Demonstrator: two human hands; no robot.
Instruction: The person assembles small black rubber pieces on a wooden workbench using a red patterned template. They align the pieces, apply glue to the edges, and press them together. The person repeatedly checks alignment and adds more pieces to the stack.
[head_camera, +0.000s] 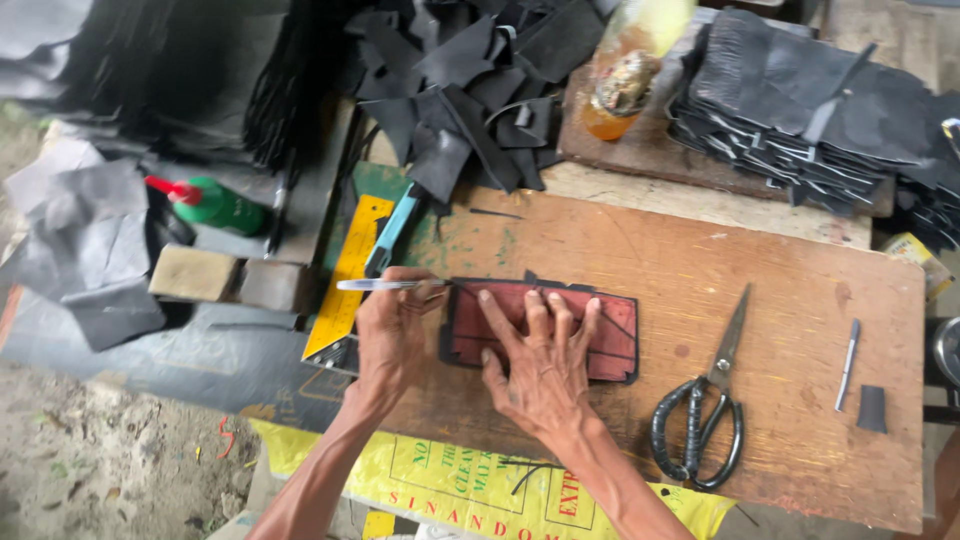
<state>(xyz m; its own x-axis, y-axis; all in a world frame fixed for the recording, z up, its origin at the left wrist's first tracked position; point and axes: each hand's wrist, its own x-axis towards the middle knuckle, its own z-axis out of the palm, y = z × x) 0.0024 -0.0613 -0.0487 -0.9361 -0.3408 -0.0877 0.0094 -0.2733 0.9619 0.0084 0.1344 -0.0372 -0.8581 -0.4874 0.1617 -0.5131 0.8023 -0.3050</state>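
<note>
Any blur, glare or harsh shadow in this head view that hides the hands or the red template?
Head view: soft even daylight, no hard shadows; left hand, pen, right hand and red template read clearly; the bottle at top is overexposed and smeared; black scraps lose detail; edges bend slightly.

1. The left hand (392, 325) holds a silver pen (385, 285) in a closed grip, its tip at the top left corner of a red template (610, 335);
2. the right hand (540, 365) lies flat on the template, fingers spread;
3. black scissors (705, 410) lie near on the wooden surface (800, 300); a yellow ruler (345, 290) lies beside the left hand.
</note>
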